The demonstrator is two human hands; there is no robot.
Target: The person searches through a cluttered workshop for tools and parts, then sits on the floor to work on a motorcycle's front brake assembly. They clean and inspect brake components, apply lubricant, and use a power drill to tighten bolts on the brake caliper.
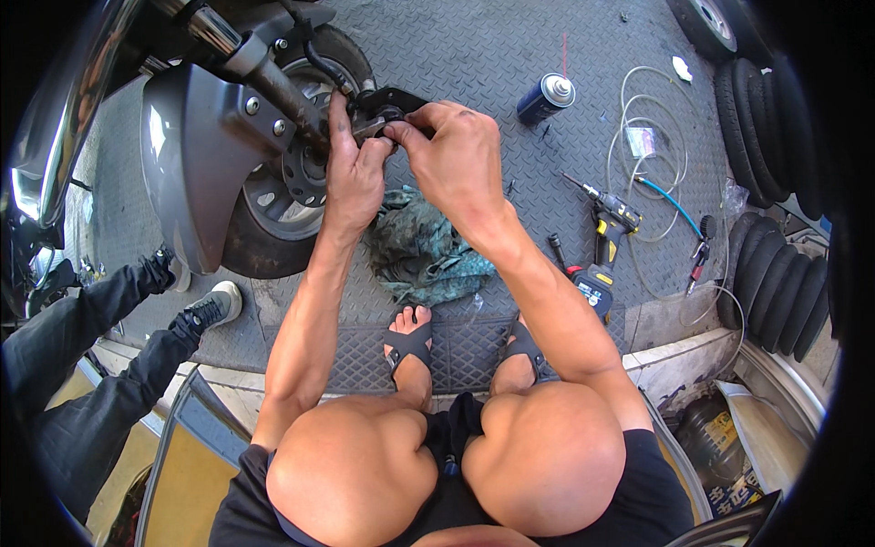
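Note:
My left hand (351, 169) and my right hand (448, 146) meet at a black brake caliper (394, 98) beside the front wheel (278, 187) of a motorcycle. Both hands pinch the caliper and a small metal part on it, fingers closed around it. The brake disc (305, 169) sits just left of my left hand. A grey front fender (196, 155) and the fork leg (264, 73) stand over the wheel. I squat, with my knees and sandalled feet at the bottom of the view.
A crumpled green rag (424, 246) lies on the chequer-plate floor (474, 46) under my hands. A blue spray can (545, 98), a yellow cordless drill (606, 246), coiled clear hoses (652, 137) and stacked tyres (775, 118) lie right. Another person's dark-trousered legs (100, 337) stand at left.

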